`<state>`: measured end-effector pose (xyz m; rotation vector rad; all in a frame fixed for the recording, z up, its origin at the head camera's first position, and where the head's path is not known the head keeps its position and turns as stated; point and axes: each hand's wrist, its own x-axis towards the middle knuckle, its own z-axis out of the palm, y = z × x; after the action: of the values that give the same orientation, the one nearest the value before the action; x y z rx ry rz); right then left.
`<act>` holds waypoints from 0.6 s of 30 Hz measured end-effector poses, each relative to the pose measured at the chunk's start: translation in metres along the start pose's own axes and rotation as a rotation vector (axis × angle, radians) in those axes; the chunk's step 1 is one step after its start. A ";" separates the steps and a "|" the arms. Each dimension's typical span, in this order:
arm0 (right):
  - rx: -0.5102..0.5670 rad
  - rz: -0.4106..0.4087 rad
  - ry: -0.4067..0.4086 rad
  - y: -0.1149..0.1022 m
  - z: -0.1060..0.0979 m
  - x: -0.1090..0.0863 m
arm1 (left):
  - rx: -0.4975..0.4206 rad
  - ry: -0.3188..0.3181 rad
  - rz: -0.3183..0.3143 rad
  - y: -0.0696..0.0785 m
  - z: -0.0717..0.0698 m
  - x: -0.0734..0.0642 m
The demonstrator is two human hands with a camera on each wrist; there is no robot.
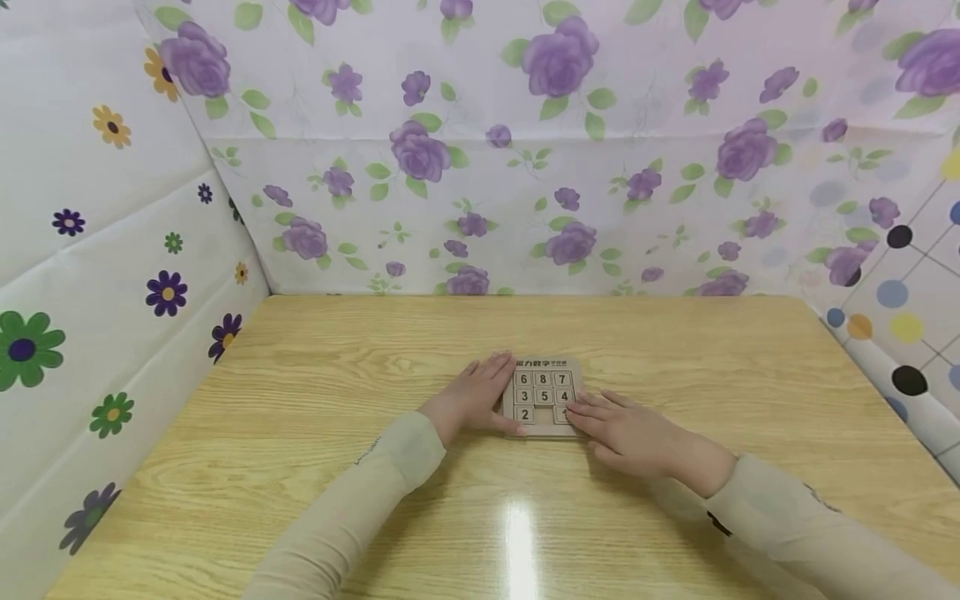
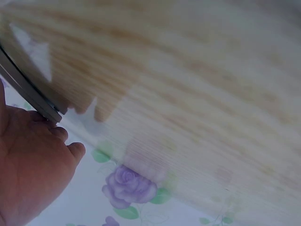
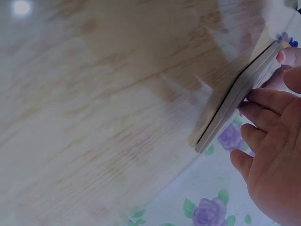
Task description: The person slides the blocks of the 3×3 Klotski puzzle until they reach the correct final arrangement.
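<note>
A square number slide puzzle [image 1: 544, 398] lies flat on the table in the head view. Its rows read 6 8 7, then 3 5 4, then 2, a gap and a partly covered 1. My left hand [image 1: 474, 397] holds the left side of its frame, fingers at the upper left corner and thumb at the lower left. Fairly straight fingers of my right hand [image 1: 637, 433] touch the right side, over the 1 tile [image 1: 561, 414]. Both wrist views catch the puzzle edge-on, beside the left hand [image 2: 35, 160] and the right hand [image 3: 277, 136].
The wood-grain table [image 1: 360, 350] carries a bright light reflection near its front. A flowered cloth [image 1: 480, 167] hangs behind it, with patterned cloths on the left [image 1: 97, 250] and right [image 1: 915, 317].
</note>
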<state>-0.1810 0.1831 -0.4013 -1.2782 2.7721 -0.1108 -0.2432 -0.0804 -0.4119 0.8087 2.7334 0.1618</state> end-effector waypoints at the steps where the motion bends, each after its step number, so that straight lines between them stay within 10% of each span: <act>1: -0.004 0.000 -0.002 0.000 0.001 0.001 | 0.001 -0.001 0.000 0.000 0.000 0.000; 18: 0.012 -0.003 -0.030 -0.015 -0.001 0.020 | 0.027 -0.014 -0.004 0.000 0.000 0.001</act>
<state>-0.1828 0.1589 -0.3999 -1.2705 2.7404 -0.1079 -0.2439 -0.0797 -0.4118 0.8081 2.7294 0.1181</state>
